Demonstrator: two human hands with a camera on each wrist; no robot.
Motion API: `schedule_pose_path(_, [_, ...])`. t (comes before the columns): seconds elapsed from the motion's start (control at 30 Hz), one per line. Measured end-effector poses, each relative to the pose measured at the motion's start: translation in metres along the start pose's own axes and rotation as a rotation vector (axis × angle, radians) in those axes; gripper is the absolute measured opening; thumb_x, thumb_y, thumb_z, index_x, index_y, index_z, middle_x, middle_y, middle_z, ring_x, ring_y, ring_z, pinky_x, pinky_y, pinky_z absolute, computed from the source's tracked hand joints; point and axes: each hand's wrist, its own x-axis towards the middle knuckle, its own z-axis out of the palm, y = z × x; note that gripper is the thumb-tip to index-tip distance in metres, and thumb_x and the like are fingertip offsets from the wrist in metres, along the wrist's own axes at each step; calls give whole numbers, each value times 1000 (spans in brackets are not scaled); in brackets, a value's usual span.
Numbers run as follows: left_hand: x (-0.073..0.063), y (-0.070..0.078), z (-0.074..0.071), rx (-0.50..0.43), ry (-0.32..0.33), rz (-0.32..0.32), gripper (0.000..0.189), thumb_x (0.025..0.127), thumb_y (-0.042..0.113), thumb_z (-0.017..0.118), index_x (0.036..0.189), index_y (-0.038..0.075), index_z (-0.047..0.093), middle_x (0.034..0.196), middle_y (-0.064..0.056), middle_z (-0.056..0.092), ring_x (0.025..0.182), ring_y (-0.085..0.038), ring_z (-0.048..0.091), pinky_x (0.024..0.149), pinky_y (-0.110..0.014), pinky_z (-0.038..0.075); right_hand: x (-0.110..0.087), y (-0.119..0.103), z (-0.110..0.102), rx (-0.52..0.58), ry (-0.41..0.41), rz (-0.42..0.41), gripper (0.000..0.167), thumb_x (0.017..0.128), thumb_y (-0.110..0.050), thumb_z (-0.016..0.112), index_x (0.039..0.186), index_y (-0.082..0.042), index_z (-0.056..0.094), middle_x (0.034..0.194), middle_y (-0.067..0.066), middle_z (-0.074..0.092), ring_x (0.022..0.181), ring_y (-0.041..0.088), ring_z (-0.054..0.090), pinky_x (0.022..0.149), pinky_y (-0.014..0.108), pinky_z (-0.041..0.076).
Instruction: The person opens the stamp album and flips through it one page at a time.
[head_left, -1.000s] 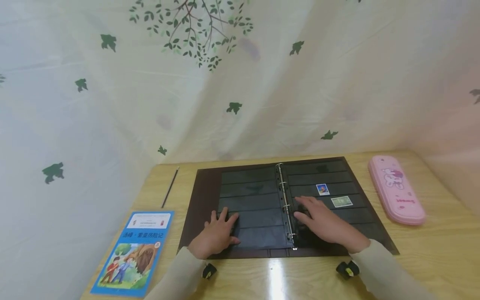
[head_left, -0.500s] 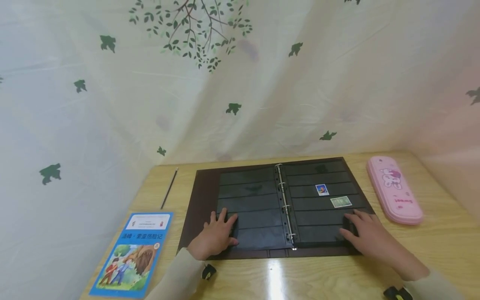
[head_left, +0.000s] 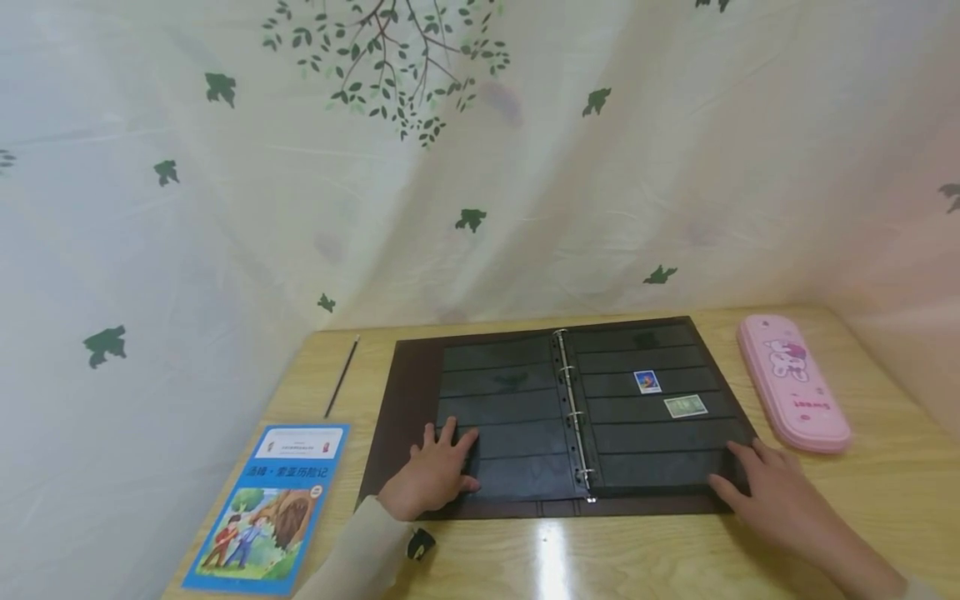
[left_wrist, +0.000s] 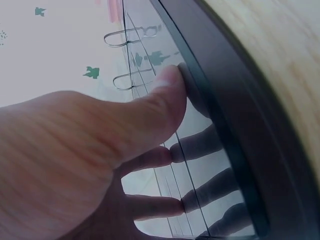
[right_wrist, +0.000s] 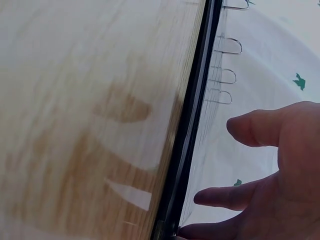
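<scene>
Two bare hands frame one open ring album (head_left: pixel 415 383), which lies flat on the bench (head_left: pixel 630 558) straight before the person, its covers spread to either side, most likely so that both leaves face up within easy reach; metal rings (head_left: pixel 575 416) run down its middle and hold the dark, strip-pocketed pages in line; two stamps sit on the right page (head_left: pixel 667 462), a blue one (head_left: pixel 647 382) and, just below and to its right, a greenish one (head_left: pixel 686 406), seemingly tucked into the pockets, which would keep them from sliding; a pink case (head_left: pixel 795 383) lies to the right, a blue book (head_left: pixel 267 508) and a pencil (head_left: pixel 342 377) to the left, all apart from the album, presumably to leave it room.

The left hand (head_left: pixel 431 475) is spread, fingertips touching the lower outer part of the left page (head_left: pixel 517 404), perhaps to steady it; its thumb points toward the rings; the right hand (head_left: pixel 780 500) is at the lower right corner, thumb and fingers parted, pinching nothing; whether its fingertips touch the page edge I cannot tell; both forearms slant inward from the near side.
</scene>
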Motion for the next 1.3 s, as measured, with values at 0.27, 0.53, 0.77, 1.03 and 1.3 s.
schedule_pose_path(0.27, [0,2,0,16,0,-2,69,87,41,64,145,14,39,149,-25,23,129,-56,23,88,-65,37,-2,-1,-2,15,-4,15,75,94,-48,52,129,16,41,126,49,31,111,62,30,87,71,27])
schedule_pose_path(0.53, [-1,5,-1,13,-1,-19,69,86,41,64,144,14,40,149,-24,24,129,-55,23,89,-65,36,-5,-6,-8,27,-11,24,75,95,-48,49,133,15,37,128,49,28,114,65,25,88,72,23])
schedule_pose_path(0.77, [0,5,-2,23,-1,-21,69,86,42,64,144,14,40,149,-24,24,129,-55,24,89,-64,37,-8,-12,-9,37,22,16,72,94,-47,52,133,12,40,130,48,27,115,65,24,89,73,22])
schedule_pose_path(1.03, [-1,5,-1,26,3,-24,69,86,41,65,145,15,39,149,-24,24,130,-55,23,90,-64,36,-14,-19,-12,49,103,-33,60,92,-38,59,130,6,47,132,42,32,117,61,29,88,72,25])
schedule_pose_path(1.3, [-1,3,0,19,2,-23,69,86,41,65,145,15,39,149,-24,23,130,-55,22,90,-65,36,-19,-31,-18,73,149,-69,57,91,-35,62,131,2,48,137,35,34,118,57,33,86,71,28])
